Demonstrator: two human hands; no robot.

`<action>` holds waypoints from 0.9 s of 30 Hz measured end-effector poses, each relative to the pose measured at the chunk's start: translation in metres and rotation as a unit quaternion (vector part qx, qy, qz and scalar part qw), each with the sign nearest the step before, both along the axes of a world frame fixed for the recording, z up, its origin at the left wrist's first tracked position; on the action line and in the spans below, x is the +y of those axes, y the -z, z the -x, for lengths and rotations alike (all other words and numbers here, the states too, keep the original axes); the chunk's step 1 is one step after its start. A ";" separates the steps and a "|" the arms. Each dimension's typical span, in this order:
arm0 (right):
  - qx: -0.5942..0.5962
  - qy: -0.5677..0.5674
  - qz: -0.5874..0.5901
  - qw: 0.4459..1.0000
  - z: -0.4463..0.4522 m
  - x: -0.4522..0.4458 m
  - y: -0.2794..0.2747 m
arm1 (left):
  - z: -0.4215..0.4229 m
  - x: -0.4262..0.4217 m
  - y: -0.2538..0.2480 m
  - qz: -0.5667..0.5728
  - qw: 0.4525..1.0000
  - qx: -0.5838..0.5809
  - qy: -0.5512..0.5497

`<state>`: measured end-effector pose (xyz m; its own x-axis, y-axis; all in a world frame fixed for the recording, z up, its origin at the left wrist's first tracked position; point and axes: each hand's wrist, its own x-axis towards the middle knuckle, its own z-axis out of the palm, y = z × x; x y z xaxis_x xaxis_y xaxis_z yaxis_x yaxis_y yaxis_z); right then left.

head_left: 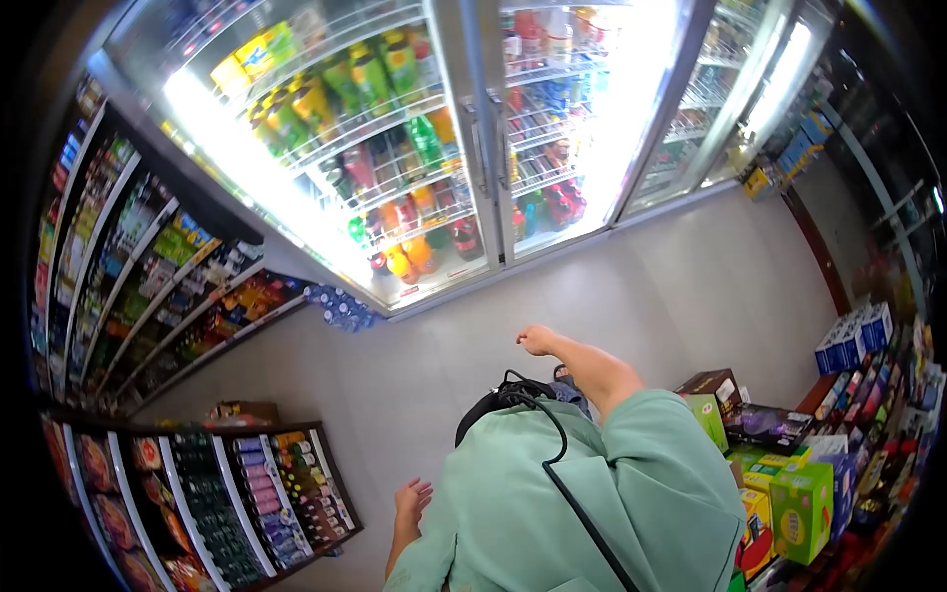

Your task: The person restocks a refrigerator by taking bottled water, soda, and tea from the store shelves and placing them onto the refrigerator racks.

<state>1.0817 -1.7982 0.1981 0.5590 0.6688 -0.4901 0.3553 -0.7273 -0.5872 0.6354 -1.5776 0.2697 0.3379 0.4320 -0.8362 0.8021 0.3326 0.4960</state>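
Observation:
My right hand reaches forward over the floor, its fingers curled in, and no object shows in it. It is apart from everything, and the closest large thing ahead is the glass-door drinks fridge. My left hand hangs low by my side with the fingers spread and holds nothing. To its left stands a low shelf rack with bottles and packs. Behind the fridge doors are rows of bottles, among them a green bottle and orange drinks.
Tall stocked shelves line the left wall. A pack of blue-capped bottles sits on the floor by the fridge corner. Boxes, including a green box and blue-white cartons, crowd the right side. A black cable runs over my shirt.

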 end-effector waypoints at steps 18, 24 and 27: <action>0.128 0.220 0.039 0.966 -0.004 -0.244 0.090 | -0.212 -0.111 -0.028 -0.026 0.990 0.014 0.140; 0.231 0.192 0.091 0.950 -0.019 -0.253 0.103 | -0.232 -0.112 -0.040 -0.049 0.994 -0.024 0.091; 0.234 0.151 0.132 0.951 -0.039 -0.233 0.111 | -0.220 -0.109 -0.041 -0.054 0.998 -0.030 0.033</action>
<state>1.1209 -2.0316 0.0872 0.3855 0.3313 -0.8612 -0.1497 -0.8985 -0.4127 0.8554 -1.6869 0.3106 0.4164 0.4935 -0.7636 0.7889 0.2213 0.5733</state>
